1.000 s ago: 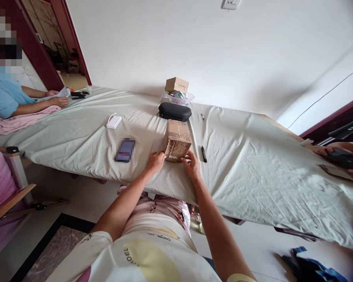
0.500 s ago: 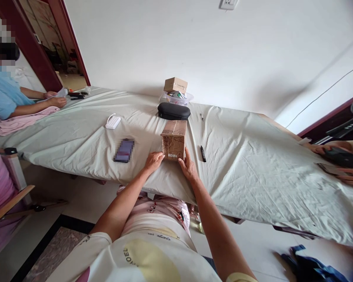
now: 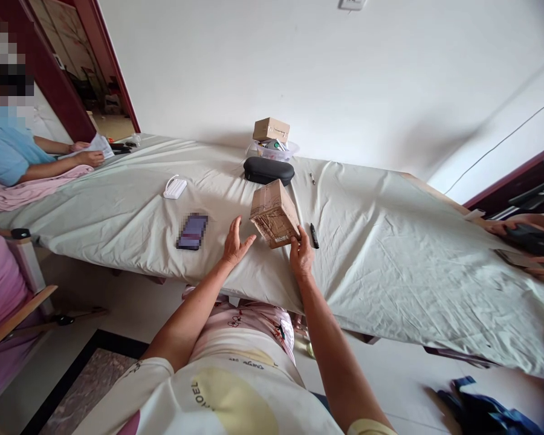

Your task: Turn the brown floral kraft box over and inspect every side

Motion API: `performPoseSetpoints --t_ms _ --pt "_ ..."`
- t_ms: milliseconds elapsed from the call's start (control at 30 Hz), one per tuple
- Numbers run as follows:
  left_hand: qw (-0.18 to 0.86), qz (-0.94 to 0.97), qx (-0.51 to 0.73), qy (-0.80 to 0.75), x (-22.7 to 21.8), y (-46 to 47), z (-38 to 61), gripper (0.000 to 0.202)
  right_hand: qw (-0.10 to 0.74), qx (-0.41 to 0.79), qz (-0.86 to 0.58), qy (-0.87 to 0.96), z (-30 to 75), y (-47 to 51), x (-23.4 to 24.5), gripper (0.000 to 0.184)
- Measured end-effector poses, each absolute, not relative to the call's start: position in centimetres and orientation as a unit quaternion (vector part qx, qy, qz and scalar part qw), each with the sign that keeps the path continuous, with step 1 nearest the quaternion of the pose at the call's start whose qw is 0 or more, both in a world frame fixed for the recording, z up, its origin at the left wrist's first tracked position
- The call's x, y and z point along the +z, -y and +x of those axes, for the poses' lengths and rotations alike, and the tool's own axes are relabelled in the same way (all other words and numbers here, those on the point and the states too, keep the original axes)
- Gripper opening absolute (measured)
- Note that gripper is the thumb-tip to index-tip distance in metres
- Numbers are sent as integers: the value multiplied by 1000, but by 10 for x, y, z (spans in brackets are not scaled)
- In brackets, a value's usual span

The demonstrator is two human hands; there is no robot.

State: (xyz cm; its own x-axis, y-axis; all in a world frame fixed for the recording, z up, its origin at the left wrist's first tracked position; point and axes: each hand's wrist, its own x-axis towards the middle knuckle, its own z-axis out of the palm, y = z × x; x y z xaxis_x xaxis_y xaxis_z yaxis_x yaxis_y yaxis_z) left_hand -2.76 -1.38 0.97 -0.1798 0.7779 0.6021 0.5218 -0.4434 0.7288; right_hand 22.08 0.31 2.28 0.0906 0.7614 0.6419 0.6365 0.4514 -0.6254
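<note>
A brown cardboard box (image 3: 274,214) with dark line drawings and pale print near its lower edge is tilted over the cloth-covered table (image 3: 381,241). My right hand (image 3: 301,252) grips its lower right corner, thumb on the near face. To the box's left, my left hand (image 3: 236,244) is open and apart from it, thumb and fingers spread. A black marker (image 3: 314,235) lies just right of my right hand. Behind the box rests a black zip case (image 3: 268,171).
A phone (image 3: 193,232) and a white corded block (image 3: 175,187) lie to the left. At the wall stands a clear plastic tub (image 3: 294,148) with a small carton (image 3: 271,129) on top. A small pen (image 3: 312,179) lies farther back. Co-workers sit at both table ends; one holds paper (image 3: 100,145).
My left hand has let go of the box and opened beside it. The box has turned and tilted in my right hand, its lower right corner shifting rightward.
</note>
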Motion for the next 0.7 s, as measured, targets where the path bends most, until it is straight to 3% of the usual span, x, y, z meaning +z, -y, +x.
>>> performPoseSetpoints --t_ms 167,300,700 --pt "58 655 535 -531 15 17 -27 57 534 7 -512 673 222 -1 27 50" --pt "106 649 500 -563 17 16 -24 40 530 36 -481 697 218 1 26 45" --pt "190 569 541 -590 21 14 -28 16 497 120 -473 718 219 -13 11 74"
